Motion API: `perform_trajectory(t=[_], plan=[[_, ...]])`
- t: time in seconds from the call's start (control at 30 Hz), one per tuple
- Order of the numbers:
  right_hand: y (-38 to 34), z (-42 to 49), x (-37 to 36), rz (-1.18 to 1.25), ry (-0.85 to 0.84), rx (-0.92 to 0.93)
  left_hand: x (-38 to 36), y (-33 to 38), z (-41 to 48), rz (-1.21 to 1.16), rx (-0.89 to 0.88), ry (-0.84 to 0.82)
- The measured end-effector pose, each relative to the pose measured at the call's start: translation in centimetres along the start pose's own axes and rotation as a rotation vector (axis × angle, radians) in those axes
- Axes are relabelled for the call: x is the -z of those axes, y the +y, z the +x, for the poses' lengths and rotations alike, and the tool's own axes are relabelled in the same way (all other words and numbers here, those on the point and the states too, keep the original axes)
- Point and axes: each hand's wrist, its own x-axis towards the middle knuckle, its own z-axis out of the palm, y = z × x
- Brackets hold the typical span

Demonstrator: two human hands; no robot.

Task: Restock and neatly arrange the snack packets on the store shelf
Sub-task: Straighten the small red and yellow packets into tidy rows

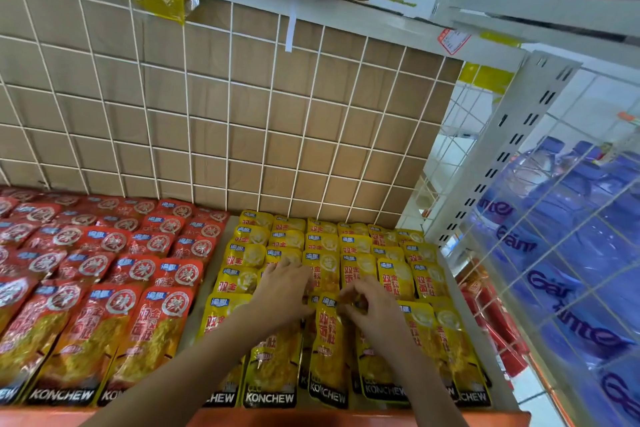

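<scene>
Yellow snack packets (394,274) lie in overlapping rows on the right half of the shelf, red packets (104,270) on the left half. My left hand (282,288) lies flat with straight fingers on the yellow packets in the second column. My right hand (372,305) has curled fingers pinching the top edge of a front-row yellow packet (327,340). Both forearms reach in from the bottom edge.
A white wire grid backed by cardboard (225,107) closes the shelf's rear. A slotted white upright (512,149) and wire side panel stand right, with blue water bottles (568,218) behind. An orange shelf lip (346,418) runs along the front. A white shelf hangs overhead.
</scene>
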Motion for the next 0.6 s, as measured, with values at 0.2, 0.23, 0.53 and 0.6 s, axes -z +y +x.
perform_trajectory(t=[0.2, 0.23, 0.53, 0.6], plan=[[-0.2, 0.2, 0.5, 0.008, -0.018, -0.004, 0.1, 0.2, 0.5, -0.077, -0.029, -0.001], [-0.2, 0.3, 0.6, -0.003, -0.023, -0.006, 0.1, 0.1, 0.6, -0.090, -0.018, 0.000], [0.2, 0.6, 0.4, -0.006, 0.003, 0.034, -0.6, 0.1, 1.9, -0.093, 0.015, 0.043], [0.3, 0.7, 0.4, -0.040, 0.028, 0.055, -0.5, 0.0, 1.9, -0.153, 0.025, 0.100]])
